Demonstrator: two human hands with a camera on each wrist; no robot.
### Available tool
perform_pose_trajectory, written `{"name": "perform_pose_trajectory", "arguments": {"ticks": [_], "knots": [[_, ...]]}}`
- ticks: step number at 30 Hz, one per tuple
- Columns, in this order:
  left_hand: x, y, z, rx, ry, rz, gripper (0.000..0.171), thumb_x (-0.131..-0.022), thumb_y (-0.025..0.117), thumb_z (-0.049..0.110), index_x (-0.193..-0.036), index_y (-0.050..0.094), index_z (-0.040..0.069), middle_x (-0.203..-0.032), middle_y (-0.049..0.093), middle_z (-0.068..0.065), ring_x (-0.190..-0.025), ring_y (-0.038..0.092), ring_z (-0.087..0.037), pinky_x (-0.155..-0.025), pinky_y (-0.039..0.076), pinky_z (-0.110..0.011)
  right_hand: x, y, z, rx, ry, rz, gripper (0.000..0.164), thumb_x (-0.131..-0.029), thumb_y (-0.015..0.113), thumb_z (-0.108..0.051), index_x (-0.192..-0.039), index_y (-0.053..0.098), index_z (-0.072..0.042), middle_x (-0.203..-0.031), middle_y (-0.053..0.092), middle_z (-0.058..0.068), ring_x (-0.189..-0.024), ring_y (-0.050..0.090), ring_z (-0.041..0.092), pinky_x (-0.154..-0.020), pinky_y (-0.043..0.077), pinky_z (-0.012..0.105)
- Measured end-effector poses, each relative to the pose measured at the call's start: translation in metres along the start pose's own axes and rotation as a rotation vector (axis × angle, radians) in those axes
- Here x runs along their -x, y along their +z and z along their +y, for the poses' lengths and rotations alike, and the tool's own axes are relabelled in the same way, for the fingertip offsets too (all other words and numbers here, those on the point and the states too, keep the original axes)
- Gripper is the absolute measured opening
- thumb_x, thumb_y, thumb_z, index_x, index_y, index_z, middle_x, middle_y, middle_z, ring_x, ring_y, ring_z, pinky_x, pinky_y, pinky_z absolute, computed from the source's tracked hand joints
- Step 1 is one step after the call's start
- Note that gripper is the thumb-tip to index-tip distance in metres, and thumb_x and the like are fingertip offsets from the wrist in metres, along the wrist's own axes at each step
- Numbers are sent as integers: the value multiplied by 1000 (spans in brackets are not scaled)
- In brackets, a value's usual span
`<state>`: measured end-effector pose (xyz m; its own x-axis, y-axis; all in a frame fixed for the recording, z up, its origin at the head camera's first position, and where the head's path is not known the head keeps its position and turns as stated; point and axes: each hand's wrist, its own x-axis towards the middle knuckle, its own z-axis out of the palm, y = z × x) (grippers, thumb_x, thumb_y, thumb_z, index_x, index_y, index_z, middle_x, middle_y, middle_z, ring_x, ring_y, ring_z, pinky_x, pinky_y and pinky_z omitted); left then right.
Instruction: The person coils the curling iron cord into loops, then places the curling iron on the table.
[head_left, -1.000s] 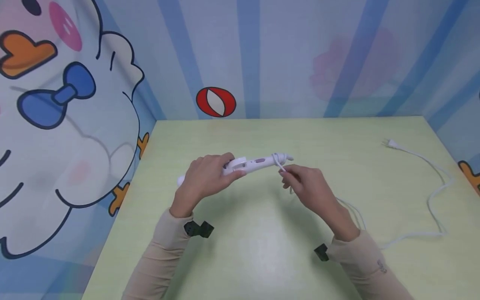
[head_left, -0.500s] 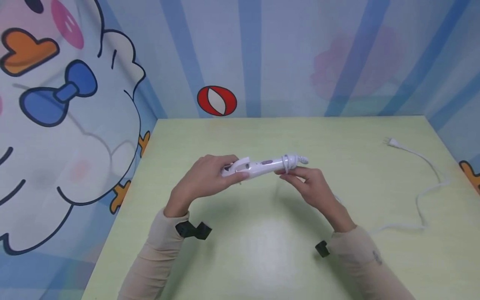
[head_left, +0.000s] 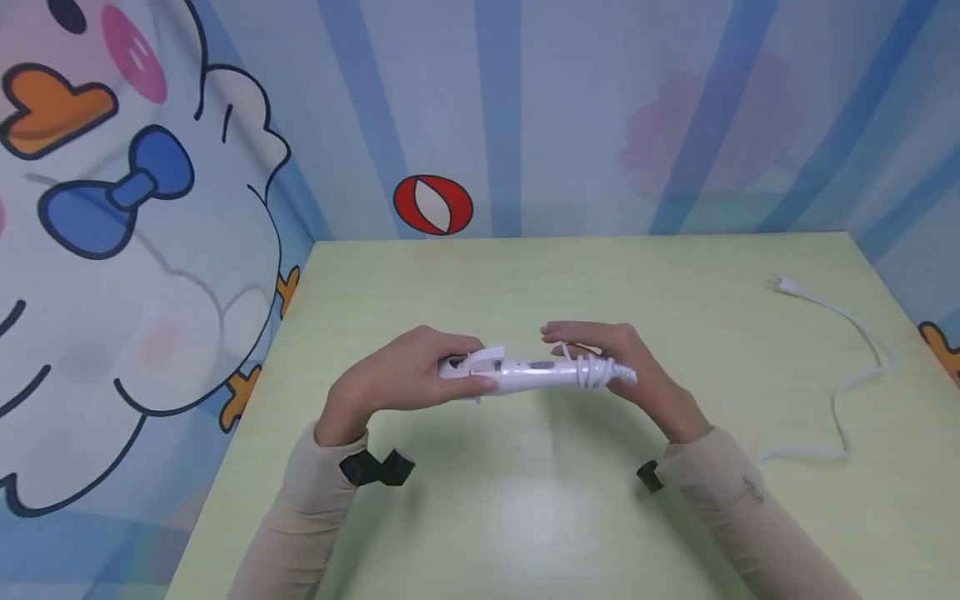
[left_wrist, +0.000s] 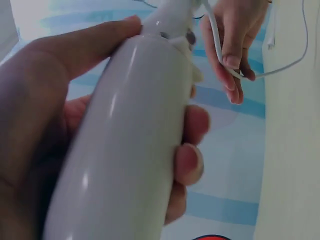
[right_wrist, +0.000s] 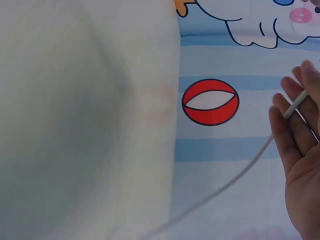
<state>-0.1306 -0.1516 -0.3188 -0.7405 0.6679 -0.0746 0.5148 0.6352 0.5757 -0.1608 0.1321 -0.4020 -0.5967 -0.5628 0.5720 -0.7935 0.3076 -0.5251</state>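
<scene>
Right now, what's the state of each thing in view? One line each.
Glossy white rod-shaped appliance: held above the pale green table, roughly level.
Thin white cord: partly coiled round the appliance's end, partly lying on the table.
White pronged plug: lying on the table, unplugged.
Left hand: gripping the appliance.
Right hand: pinching the cord.

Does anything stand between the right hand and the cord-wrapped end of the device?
Nothing visible. In the head view the right hand is partly behind the wrapped end, the cord running across its fingers; the left hand grips the device farther along.
</scene>
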Motion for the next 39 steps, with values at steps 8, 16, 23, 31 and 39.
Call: {"name": "perform_pose_trajectory", "arguments": {"ticks": [8,16,23,31,39], "knots": [[3,3,15,-229,-114,-39,36,-83,55,59,-91,59,24,-67,54,11,-58,50,-6,-52,40,-24,-18,-22,-1,244,5,-111,26,-81,68,-7,-107,68,-9,-105,68,2,-96,64,17,-80,50,35],[-10,20,10,-360,-235,63,39,-84,57,55,-103,61,21,-69,54,8,-58,50,-10,-50,38,-26,-28,-28,-28,480,25,-59,19,-77,72,-5,-95,71,-11,-90,70,1,-78,65,17,-71,48,37],[-20,32,-4,-407,-311,227,38,-85,54,55,-103,59,22,-68,51,5,-56,48,-12,-47,36,-27,-25,-8,-43,557,221,18,13,-82,69,-11,-94,71,-8,-78,68,4,-56,56,15,-55,42,33],[-25,38,-12,-344,-380,393,46,-82,55,59,-109,63,22,-74,56,6,-59,49,-12,-50,37,-27,-10,8,-49,464,440,57,16,-90,59,-20,-98,68,-9,-65,60,-2,-42,30,9,-40,25,26],[-18,30,-9,-187,-385,425,49,-83,53,59,-111,62,20,-76,59,5,-61,51,-14,-53,39,-29,9,19,-33,207,467,56,21,-92,57,-17,-107,67,-8,-89,70,4,-48,38,9,-47,35,25]]}}
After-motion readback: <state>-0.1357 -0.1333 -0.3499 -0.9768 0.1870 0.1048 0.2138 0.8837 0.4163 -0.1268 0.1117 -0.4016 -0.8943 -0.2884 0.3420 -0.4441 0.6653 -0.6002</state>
